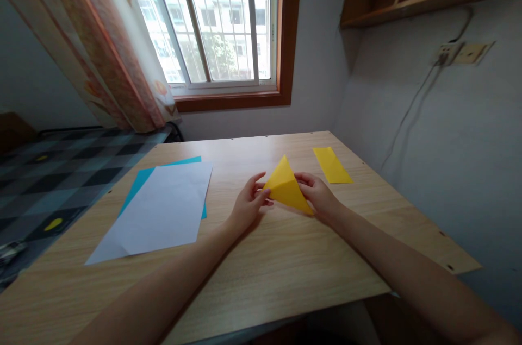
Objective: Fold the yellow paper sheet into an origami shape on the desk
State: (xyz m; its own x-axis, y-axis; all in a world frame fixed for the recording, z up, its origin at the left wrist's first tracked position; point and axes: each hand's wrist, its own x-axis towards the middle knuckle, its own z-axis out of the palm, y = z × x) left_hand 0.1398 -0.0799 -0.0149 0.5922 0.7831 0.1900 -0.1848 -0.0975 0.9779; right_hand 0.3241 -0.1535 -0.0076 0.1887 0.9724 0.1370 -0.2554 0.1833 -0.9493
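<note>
A yellow sheet of paper point(284, 184), folded into a triangle with a crease across it, is held just above the table between my two hands. My left hand point(249, 201) pinches its left corner, with the thumb on the front and the index finger stretched out. Along the right edge, my right hand point(320, 195) grips the paper, its fingers partly hidden behind it. One corner of the triangle points up and away from me, another down to the right.
A yellow paper strip point(332, 165) lies at the table's far right. On the left, a white sheet point(163, 212) overlaps a blue sheet point(136, 188). The wooden table point(261, 285) stands below a window point(220, 19), with a checked bed point(77, 171) to its left.
</note>
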